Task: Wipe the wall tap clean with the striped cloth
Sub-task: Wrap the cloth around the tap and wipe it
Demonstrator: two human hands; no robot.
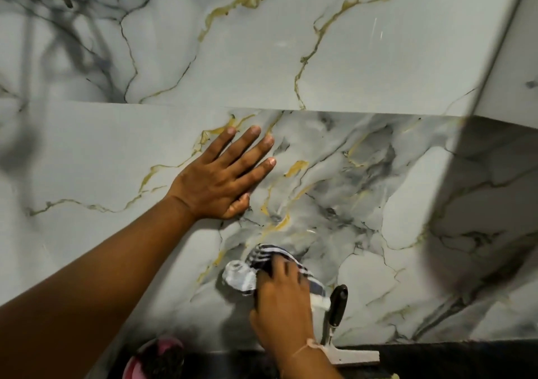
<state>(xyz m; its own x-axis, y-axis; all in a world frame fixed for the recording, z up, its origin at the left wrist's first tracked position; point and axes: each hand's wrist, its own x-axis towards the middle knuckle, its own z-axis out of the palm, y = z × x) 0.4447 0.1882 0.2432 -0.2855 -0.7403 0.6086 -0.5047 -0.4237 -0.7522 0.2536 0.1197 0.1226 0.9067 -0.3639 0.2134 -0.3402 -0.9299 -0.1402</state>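
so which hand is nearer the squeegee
Right. The right hand, pressing the cloth, sits just left of the squeegee; the left hand is flat on the wall, well above.

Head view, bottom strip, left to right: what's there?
Pink round bowl → right hand gripping the black-and-white striped cloth against the marble wall → black-handled squeegee leaning on the wall. The tap itself is hidden under the cloth.

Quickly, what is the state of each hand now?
Left hand: open, flat on the marble wall, holding nothing.
Right hand: closed on the striped cloth.
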